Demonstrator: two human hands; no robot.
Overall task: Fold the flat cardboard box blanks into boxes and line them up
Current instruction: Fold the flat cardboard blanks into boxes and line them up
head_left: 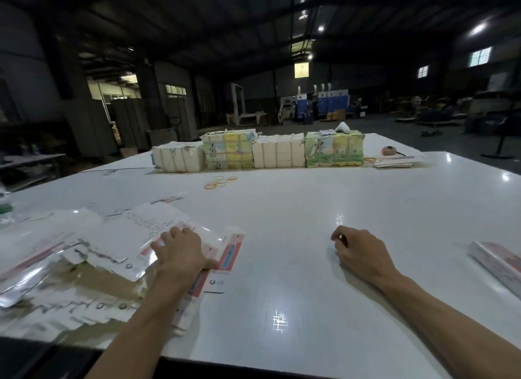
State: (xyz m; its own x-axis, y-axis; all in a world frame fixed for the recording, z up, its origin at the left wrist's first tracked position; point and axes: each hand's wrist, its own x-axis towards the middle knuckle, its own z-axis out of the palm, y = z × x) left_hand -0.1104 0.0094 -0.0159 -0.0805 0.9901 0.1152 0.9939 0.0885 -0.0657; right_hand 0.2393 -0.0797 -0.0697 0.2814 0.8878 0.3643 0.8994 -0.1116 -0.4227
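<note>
A messy pile of flat white and red cardboard box blanks [84,260] covers the near left of the white table [296,209]. My left hand [181,251] lies on top of the pile's right edge, fingers spread over a blank with a red stripe [229,254]. My right hand [356,251] rests on the bare table to the right, fingers loosely curled and holding nothing. A folded white and red box [499,261] lies at the right edge of the table.
Four bound bundles of stacked blanks [253,151] stand in a row at the far side. Yellow rubber bands [220,182] lie in front of them. A small stack of flat blanks [397,161] and a round reddish object [389,150] sit far right.
</note>
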